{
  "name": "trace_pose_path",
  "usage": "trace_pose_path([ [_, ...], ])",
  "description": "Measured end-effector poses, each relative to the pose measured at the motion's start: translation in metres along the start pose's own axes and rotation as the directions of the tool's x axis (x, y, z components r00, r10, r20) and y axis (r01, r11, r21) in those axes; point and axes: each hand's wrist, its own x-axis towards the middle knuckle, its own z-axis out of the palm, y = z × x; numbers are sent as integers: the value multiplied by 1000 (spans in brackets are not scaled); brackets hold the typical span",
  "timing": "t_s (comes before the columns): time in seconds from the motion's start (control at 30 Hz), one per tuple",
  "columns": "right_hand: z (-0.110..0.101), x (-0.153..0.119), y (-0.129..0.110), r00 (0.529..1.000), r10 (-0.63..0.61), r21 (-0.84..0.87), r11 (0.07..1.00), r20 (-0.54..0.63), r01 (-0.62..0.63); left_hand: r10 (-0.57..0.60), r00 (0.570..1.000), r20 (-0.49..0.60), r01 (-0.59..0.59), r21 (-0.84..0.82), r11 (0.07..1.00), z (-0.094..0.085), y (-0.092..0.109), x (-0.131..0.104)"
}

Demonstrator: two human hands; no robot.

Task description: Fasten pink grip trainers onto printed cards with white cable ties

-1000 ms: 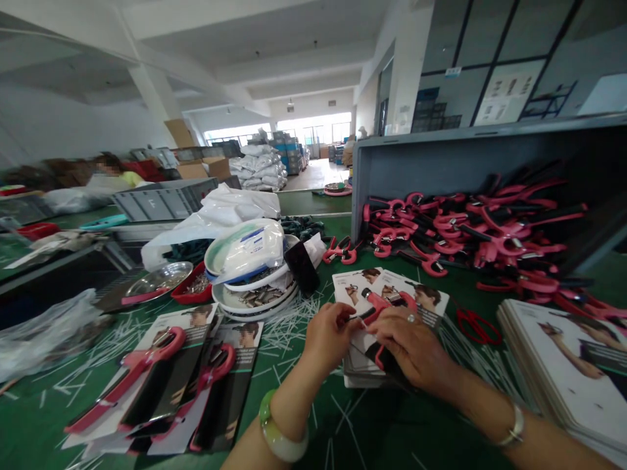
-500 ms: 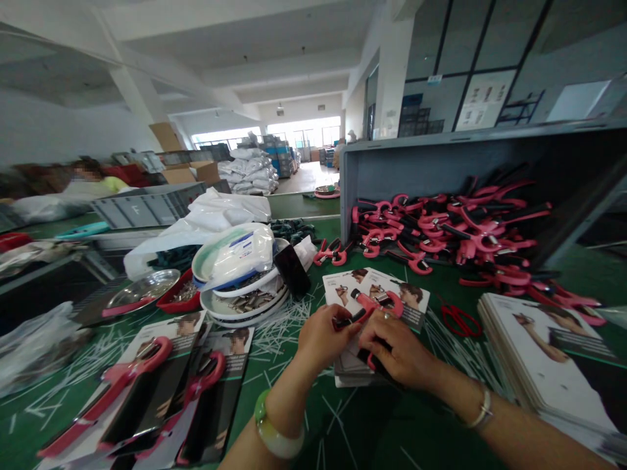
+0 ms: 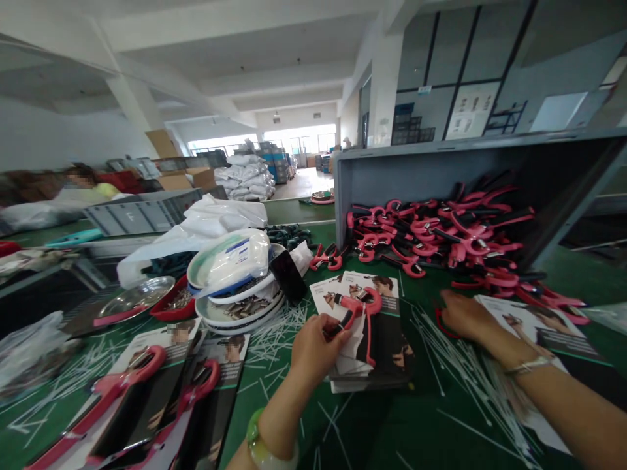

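My left hand (image 3: 318, 349) is closed on one black-gripped handle of a pink pliers-like tool (image 3: 371, 300) with metal in its jaws. That tool lies on a printed card at the top of a card stack (image 3: 392, 349), its other pink handle pointing toward me. To the right, my right hand (image 3: 467, 315) is over red-handled scissors (image 3: 443, 324), which it mostly covers; its fingers are blurred and partly hidden. Loose white cable ties (image 3: 465, 369) lie just below that hand. At the left, two more pink tools (image 3: 105, 391) rest on printed cards.
A grey crate (image 3: 392, 170) on its side spills many pink tools (image 3: 431, 228). Another card stack (image 3: 553, 326) stands at right. Stacked white basins (image 3: 240, 310), a black phone (image 3: 288, 277), a red tray (image 3: 174, 303) and a metal dish (image 3: 137, 297) are at left. A person (image 3: 85, 183) is beyond.
My right hand has left the pink tool and moved right, to the red scissors. The tool now lies more upright on the card, still in my left hand. The view has shifted slightly.
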Motion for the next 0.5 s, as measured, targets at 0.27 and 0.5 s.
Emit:
trace_pose_path([
  [0.27,24,30,22,981,53,-81,996,185,-38,123,985,-120,-102,168,980,-9,17,-9],
  [0.5,27,28,22,977,78,67,993,201,-93,216,976,-14,-206,240,949,0,38,17],
])
